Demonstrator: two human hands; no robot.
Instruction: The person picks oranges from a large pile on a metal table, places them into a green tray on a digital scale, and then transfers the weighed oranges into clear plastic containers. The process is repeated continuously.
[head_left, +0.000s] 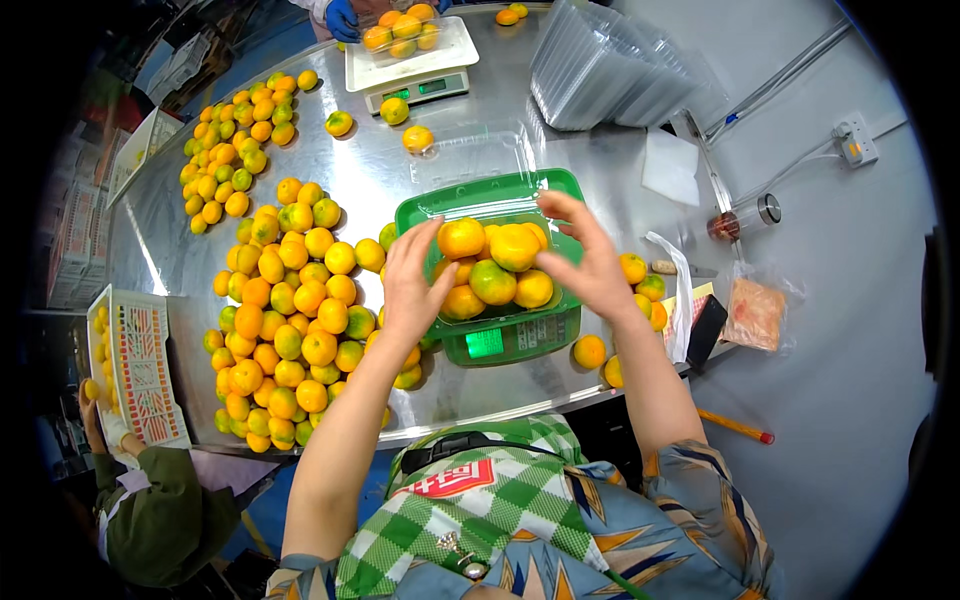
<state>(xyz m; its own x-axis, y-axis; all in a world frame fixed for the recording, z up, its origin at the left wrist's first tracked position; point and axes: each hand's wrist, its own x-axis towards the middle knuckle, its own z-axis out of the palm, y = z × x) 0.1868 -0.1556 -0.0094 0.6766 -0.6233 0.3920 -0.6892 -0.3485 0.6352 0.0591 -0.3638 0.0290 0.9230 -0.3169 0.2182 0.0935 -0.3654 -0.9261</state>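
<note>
Several mandarins (493, 283) are heaped in a clear plastic clamshell container (561, 296) on a green digital scale (513, 351) with a lit display. The container's clear lid (472, 160) is folded back, away from me. My left hand (412, 281) is curved at the left side of the heap, fingers apart; whether it touches the fruit or the container is unclear. On the opposite side, my right hand (589, 259) is slightly blurred, its fingers spread and its thumb close to the top mandarin. Neither hand encloses a fruit.
Loose mandarins (289, 330) cover the steel table (187, 300) to the left. Stacked clear containers (592, 71) stand at the back right. Across the table, a blue-gloved hand (342, 20) is beside a white scale (412, 64). Another person (169, 517) is by a white crate (150, 367).
</note>
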